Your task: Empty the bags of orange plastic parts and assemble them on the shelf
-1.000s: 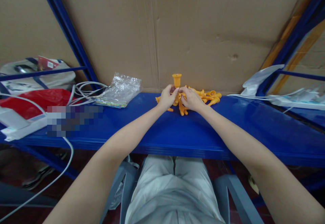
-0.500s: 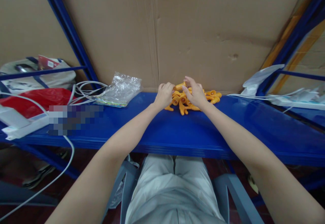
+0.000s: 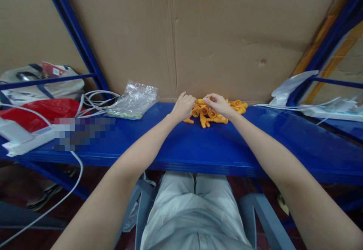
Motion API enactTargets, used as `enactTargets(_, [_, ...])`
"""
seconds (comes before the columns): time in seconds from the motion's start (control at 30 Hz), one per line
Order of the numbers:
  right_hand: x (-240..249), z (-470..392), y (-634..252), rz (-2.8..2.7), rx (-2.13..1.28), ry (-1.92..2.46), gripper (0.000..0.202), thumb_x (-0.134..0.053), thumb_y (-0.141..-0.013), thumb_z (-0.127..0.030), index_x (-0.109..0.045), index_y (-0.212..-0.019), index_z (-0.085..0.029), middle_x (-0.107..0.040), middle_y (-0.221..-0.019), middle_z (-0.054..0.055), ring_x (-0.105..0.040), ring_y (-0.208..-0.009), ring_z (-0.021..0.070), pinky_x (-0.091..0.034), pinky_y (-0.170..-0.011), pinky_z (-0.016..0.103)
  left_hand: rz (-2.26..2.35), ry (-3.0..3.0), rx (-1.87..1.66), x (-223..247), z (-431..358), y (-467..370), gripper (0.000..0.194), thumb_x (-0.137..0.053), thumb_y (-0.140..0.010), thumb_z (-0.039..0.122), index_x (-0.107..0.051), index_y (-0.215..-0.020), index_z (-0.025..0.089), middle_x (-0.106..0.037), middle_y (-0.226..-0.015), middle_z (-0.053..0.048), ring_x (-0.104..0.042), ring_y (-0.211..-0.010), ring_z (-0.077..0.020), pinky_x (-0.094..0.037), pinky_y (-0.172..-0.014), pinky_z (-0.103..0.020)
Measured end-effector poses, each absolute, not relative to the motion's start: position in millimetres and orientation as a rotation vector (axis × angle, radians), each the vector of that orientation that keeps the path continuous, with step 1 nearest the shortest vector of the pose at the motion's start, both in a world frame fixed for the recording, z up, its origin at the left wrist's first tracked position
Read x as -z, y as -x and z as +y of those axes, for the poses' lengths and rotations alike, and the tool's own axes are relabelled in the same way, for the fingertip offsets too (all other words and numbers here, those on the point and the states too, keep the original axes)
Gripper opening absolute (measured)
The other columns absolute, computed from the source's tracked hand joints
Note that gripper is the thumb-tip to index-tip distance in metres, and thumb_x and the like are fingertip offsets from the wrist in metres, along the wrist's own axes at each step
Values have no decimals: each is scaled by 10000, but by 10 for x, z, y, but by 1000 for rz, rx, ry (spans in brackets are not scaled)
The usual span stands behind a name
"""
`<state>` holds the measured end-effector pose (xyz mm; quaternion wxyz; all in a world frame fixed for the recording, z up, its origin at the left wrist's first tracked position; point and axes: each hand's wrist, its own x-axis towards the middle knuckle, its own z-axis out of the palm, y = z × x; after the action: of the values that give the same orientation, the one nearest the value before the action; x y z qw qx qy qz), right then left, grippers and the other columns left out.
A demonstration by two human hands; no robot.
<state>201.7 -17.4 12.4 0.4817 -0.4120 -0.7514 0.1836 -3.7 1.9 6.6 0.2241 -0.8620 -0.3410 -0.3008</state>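
Observation:
Several orange pieces (image 3: 204, 120), some with round open ends and some shaped like small hands, lie in a pile on the blue table (image 3: 195, 148) near the cardboard wall. One orange piece (image 3: 200, 101) is held between both hands above the back of the pile. My left hand (image 3: 184, 106) is closed on its left end. My right hand (image 3: 217, 103) pinches its right end with thumb and fingers. The left fingertips are partly hidden behind the hand.
Left of the hands lies a clear plastic bag (image 3: 135, 100). Farther left are white cables (image 3: 98, 98), a red bag (image 3: 53, 110) and a power strip (image 3: 28, 140). Another power strip (image 3: 329, 112) is at the right. Cardboard (image 3: 221, 34) stands behind.
The fingers of my right hand have closed from a spread pose onto the orange piece. That piece has come slightly lower and more level. My left hand has barely moved.

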Motion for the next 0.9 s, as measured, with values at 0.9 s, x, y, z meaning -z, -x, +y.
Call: enactTargets(0.9, [-108, -274, -1960, -2295, 306, 1288, 302, -550, -977, -347, -681, -1201, -193, -712, -1226, 139, -613, -1181, 319, -422, -1005, 466, -803, 2471, 593, -107, -41, 30, 264, -454, -866, 67, -693, -972, 106, -728, -964, -154, -686, -942, -263, -525, -873, -396])
